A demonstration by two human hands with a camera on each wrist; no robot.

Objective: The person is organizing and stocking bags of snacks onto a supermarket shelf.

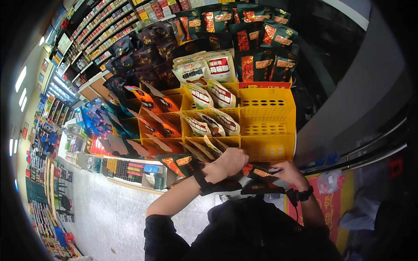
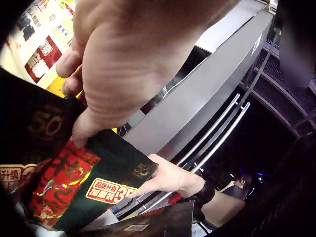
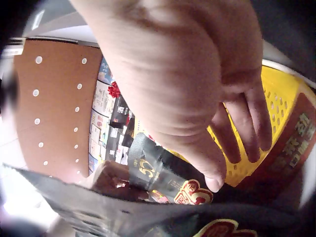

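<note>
A dark green packet [image 1: 256, 171] with a red and gold front is between my two hands, just in front of the yellow rack. My left hand [image 1: 228, 165] pinches its top edge, thumb [image 2: 86, 126] on the printed face. At the packet's other side my right hand [image 1: 289, 174] grips the corner, with its thumb [image 3: 210, 173] over the dark film and the fingers behind. More dark packets [image 1: 263, 187] lie close below, near my body. Another green packet [image 1: 176, 164] leans by my left wrist.
The yellow rack [image 1: 267, 117] has tiered compartments with perforated shelves; orange packets [image 1: 159, 102] and white packets [image 1: 211, 93] fill its left and middle columns. Dark green packets [image 1: 261, 65] stand along the top. A grey panel with metal handles [image 1: 370, 145] is on the right.
</note>
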